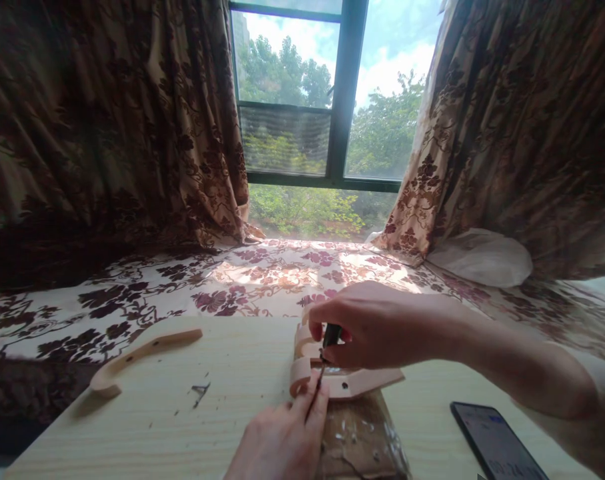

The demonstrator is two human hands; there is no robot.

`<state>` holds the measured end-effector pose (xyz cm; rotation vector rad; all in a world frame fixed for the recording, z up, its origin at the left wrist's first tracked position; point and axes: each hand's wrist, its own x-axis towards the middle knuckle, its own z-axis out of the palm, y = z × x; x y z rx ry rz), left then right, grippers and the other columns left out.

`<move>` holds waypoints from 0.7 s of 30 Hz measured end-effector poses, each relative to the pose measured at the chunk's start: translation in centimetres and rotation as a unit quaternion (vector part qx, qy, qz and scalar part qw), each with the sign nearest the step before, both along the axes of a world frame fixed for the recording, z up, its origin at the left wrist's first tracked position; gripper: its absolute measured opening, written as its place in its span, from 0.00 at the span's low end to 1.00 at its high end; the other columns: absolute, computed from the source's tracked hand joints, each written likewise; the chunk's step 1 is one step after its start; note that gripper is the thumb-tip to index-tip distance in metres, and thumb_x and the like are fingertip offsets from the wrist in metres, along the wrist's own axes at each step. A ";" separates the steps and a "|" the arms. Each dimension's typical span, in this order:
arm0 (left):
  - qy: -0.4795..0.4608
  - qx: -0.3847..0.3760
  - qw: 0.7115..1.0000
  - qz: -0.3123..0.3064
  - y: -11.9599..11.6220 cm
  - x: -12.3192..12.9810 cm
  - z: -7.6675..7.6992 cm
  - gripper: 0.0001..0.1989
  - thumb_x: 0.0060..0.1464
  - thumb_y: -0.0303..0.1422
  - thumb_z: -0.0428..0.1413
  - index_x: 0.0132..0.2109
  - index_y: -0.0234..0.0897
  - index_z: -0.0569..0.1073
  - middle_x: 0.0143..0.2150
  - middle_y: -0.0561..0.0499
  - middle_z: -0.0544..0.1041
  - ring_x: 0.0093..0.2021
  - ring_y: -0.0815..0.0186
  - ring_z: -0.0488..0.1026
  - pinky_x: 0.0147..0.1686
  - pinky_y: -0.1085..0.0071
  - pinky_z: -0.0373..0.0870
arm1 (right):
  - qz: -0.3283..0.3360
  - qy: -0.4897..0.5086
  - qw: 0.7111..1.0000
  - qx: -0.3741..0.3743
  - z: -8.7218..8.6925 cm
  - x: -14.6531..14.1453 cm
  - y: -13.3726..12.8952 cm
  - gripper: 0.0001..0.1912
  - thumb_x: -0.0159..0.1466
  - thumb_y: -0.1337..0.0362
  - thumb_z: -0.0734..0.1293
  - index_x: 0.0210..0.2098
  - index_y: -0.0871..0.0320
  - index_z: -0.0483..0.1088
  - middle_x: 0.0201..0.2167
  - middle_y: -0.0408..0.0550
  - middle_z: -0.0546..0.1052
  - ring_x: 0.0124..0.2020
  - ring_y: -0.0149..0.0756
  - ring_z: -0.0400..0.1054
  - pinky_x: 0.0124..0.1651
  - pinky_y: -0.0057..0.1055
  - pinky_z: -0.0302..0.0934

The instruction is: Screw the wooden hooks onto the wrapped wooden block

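My right hand [357, 323] is closed around the dark handle of a screwdriver [331, 335], which points down toward a pale wooden piece [360, 383] with a dark hole in it. Its thin shaft reaches the fingertips of my left hand [287, 433]. Those fingertips are pressed together at the wood's left end; what they pinch is too small to make out. Beneath the wood lies a brown package wrapped in clear plastic [357, 437]. Part of the wooden piece is hidden behind my right hand.
On the pale wooden table [182, 440], a curved wooden piece [142, 348] lies at the left, near scattered dark screws [200, 393]. A phone [497, 440] lies at the right. Behind are a floral cloth [262, 273], a white plastic bag [482, 257], curtains and a window.
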<state>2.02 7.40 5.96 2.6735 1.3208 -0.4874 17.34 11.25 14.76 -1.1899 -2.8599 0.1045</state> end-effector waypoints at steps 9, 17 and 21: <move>0.003 0.008 1.000 -0.004 0.0 0.1 -0.1 0.38 0.44 0.17 0.47 0.64 0.27 0.48 0.65 0.32 0.48 0.52 0.54 0.70 0.46 0.62 0.69 | -0.038 -0.018 0.998 0.037 -0.8 -0.6 0.7 0.10 0.58 0.64 0.59 0.31 0.60 0.70 0.24 0.47 0.72 0.23 0.28 0.56 0.25 0.26 0.47; 0.009 -0.010 1.000 -0.010 0.2 0.0 -0.4 0.37 0.45 0.16 0.44 0.64 0.29 0.48 0.65 0.35 0.47 0.53 0.54 0.68 0.47 0.61 0.69 | 0.027 -0.057 0.996 -0.059 0.6 0.1 0.4 0.12 0.57 0.69 0.59 0.34 0.55 0.74 0.23 0.42 0.73 0.22 0.27 0.58 0.25 0.25 0.47; -0.009 -0.013 1.000 0.008 0.1 0.1 -0.2 0.38 0.44 0.15 0.44 0.64 0.30 0.48 0.65 0.34 0.50 0.53 0.54 0.69 0.46 0.60 0.70 | 0.047 -0.043 0.996 -0.060 0.5 0.0 -0.1 0.14 0.58 0.71 0.58 0.36 0.55 0.74 0.25 0.43 0.75 0.24 0.27 0.60 0.26 0.26 0.47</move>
